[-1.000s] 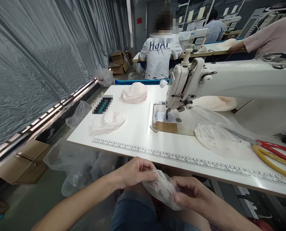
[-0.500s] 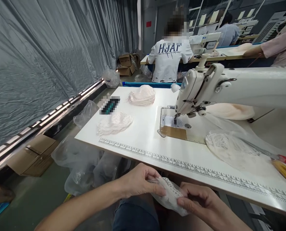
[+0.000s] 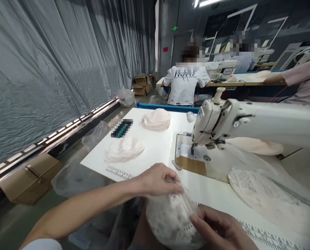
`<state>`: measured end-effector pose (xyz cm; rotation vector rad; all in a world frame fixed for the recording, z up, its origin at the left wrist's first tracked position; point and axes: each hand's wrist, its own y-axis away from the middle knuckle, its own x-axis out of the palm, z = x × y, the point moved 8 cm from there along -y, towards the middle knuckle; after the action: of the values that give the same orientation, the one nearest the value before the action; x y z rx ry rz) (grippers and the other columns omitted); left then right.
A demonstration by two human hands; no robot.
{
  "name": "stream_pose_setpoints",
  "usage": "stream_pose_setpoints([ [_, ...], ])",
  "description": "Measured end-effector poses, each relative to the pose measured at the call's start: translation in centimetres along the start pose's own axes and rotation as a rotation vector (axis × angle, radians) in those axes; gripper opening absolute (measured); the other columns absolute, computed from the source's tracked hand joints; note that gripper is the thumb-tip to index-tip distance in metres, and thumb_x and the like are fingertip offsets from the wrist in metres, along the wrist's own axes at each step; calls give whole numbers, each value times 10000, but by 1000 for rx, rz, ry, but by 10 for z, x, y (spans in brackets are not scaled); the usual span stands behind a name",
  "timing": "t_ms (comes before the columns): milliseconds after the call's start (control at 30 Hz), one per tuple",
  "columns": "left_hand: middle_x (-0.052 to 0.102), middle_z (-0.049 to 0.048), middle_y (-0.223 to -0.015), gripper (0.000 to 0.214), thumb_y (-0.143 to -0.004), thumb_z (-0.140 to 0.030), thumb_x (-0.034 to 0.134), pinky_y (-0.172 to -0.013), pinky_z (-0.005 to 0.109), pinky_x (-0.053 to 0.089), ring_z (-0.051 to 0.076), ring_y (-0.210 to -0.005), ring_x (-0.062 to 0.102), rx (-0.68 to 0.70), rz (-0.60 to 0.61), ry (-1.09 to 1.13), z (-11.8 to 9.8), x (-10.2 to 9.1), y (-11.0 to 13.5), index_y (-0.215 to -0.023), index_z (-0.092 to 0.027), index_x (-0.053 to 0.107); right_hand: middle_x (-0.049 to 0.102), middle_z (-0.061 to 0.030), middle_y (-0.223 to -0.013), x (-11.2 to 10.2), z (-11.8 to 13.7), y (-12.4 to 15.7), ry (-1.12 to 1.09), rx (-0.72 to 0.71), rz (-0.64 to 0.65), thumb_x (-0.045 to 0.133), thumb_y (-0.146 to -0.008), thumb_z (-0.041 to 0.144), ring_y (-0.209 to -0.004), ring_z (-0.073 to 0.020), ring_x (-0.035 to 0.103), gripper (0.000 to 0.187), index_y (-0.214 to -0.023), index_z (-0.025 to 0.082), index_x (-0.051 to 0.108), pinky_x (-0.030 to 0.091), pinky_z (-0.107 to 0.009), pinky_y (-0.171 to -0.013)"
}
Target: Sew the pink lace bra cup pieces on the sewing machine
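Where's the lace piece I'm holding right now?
In the head view, the lace piece is low at centre, over the near edge of the white table, gripped between left hand and right hand, before the sewing machine.

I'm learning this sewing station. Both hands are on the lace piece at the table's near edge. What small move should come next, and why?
Probably slide the lace piece forward and right toward the needle. The left hand pinches its top and the right hand grips its lower edge, so it is held, and the plate under the needle looks bare.
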<state>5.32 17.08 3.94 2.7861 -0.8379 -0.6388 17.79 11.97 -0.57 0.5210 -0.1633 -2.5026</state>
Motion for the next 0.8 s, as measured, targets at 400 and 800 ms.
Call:
stream_pose_setpoints([
  [400,581,-19,-591,93,-676,-255,649,-514,212,336,124,-588,521,56,182,-389,-10,-8,-147,-658,-165,663,671,-97,-1050,-87,43,-31,1024,-905,-356,312,-934,108,-915,-194,613,322,-1066,179,597,462,-296,-688],
  [800,454,-28,-481,246,-653,-294,736,-559,259,293,117,-510,416,181,-11,-692,-20,-26,-175,-528,-180,557,673,-55,-1119,-93,9,-55,1078,-774,-318,435,-916,246,-1000,-205,611,269,-1118,210,609,443,-315,-744],
])
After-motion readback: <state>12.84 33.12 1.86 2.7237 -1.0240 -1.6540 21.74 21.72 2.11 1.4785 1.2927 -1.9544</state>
